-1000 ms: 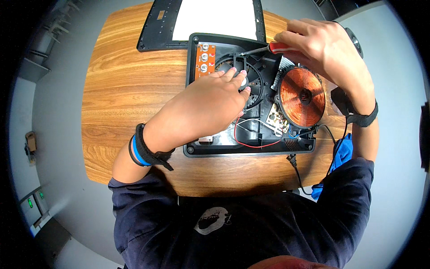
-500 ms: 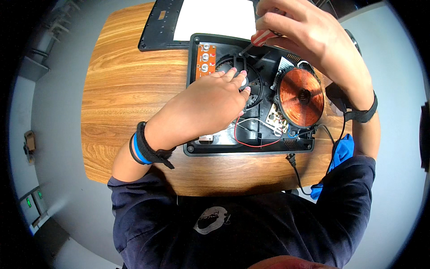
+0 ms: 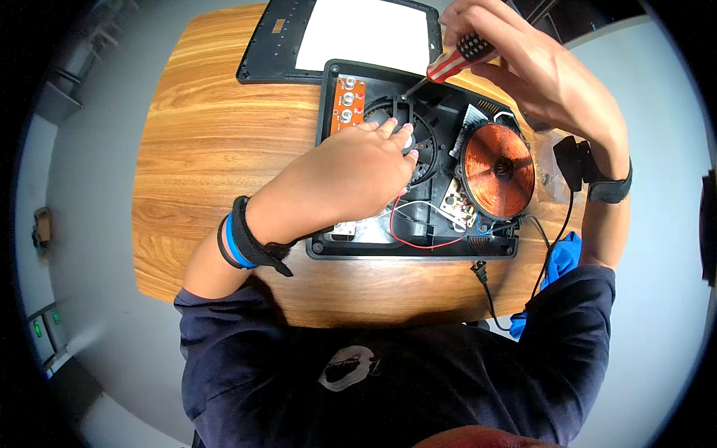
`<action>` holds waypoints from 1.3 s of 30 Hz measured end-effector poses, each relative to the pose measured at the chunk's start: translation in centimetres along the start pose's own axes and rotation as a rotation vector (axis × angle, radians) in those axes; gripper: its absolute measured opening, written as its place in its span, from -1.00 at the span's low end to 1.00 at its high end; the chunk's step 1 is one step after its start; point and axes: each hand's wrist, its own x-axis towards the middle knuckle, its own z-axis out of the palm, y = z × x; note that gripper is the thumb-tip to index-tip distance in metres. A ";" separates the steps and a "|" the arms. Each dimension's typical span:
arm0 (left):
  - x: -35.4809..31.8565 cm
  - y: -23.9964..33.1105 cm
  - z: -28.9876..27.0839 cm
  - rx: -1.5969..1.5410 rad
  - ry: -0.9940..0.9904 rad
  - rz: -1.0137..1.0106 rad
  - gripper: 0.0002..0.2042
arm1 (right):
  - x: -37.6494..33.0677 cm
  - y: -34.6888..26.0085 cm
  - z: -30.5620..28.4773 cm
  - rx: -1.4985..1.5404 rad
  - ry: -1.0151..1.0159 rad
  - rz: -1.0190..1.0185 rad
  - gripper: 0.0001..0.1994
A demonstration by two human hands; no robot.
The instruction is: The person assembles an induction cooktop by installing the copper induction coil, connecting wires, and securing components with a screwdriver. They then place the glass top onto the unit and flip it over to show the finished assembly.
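In the head view, an open black casing [image 3: 388,252] is set on a wooden table [image 3: 216,142]. Inside the casing, left of its middle, a round black fan [image 3: 426,154] is seated, partly covered by the left hand [image 3: 364,172]. The left hand is laid palm-down across the fan, with its fingers spread and nothing seen to be grasped. A screwdriver [image 3: 450,66] with a red, white and dark handle is gripped in the right hand [image 3: 534,71], which is held above the far right part of the casing. The shaft is slanted down to the left, and its tip is brought to the fan's far mount inside the casing; whether a screw is engaged cannot be told.

Along the casing's left wall, an orange circuit board [image 3: 348,107] with 3 round silver parts is placed. In the casing's right half, a copper coil [image 3: 485,178] is held, with a silver heat sink [image 3: 470,125] at its upper left. 1 red wire [image 3: 418,245] is looped near the casing's front wall. Just beyond the casing's far edge, a black panel [image 3: 267,56] bearing a white sheet [image 3: 366,33] is laid. In front of the casing, near its right corner, a black plug [image 3: 479,270] is seen, and farther right a blue cloth [image 3: 562,261] is bunched.
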 end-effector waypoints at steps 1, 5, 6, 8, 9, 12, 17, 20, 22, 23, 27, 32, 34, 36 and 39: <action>0.0 -0.1 0.1 -0.008 0.004 0.004 -0.52 | 0.0 0.7 0.6 0.006 0.007 -0.019 -0.67; 0.0 -0.1 0.2 -0.015 -0.007 -0.009 -0.52 | 0.5 -1.3 0.2 -0.072 0.017 0.119 -0.70; -0.1 -0.1 0.2 -0.021 -0.007 -0.013 -0.52 | 0.8 -2.3 0.2 -0.143 0.034 0.173 -0.70; -0.1 0.0 0.1 -0.016 -0.005 -0.012 -0.51 | 0.5 -1.2 0.7 -0.124 0.077 0.183 -0.71; -0.1 0.0 0.1 -0.006 -0.001 -0.009 -0.51 | 0.6 -1.0 1.7 -0.073 0.184 0.091 -0.70; -0.1 0.0 0.1 0.000 0.004 -0.005 -0.51 | 1.0 0.5 0.8 0.028 0.072 -0.068 -0.69; -0.2 -0.1 0.2 0.022 -0.005 -0.007 -0.51 | 1.1 -0.3 -0.1 -0.071 -0.086 0.242 -0.64; -0.2 0.0 0.1 0.020 -0.006 -0.011 -0.51 | 1.2 -1.3 0.6 -0.083 0.031 0.304 -0.66; -0.1 0.1 0.1 0.010 -0.005 -0.017 -0.51 | 0.6 0.5 -0.3 0.049 -0.054 0.072 -0.70; -0.1 0.1 0.1 0.005 -0.006 -0.016 -0.51 | 0.4 0.9 -0.2 0.082 -0.075 0.039 -0.72; -0.1 0.1 0.0 0.002 -0.012 -0.022 -0.51 | 0.6 0.6 0.1 0.038 -0.074 0.056 -0.72; -0.1 0.0 0.2 0.013 -0.006 -0.012 -0.51 | 0.8 -1.6 0.6 -0.034 0.050 0.333 -0.65; -0.2 0.1 0.1 0.011 -0.011 -0.016 -0.51 | 1.2 0.9 0.2 0.101 0.103 -0.125 -0.65; -0.1 0.0 0.1 0.022 -0.017 -0.016 -0.51 | 1.4 2.0 0.4 0.191 0.058 -0.212 -0.67; 0.0 0.0 0.1 0.020 -0.013 -0.010 -0.51 | 0.5 1.9 0.6 0.197 -0.040 0.146 -0.69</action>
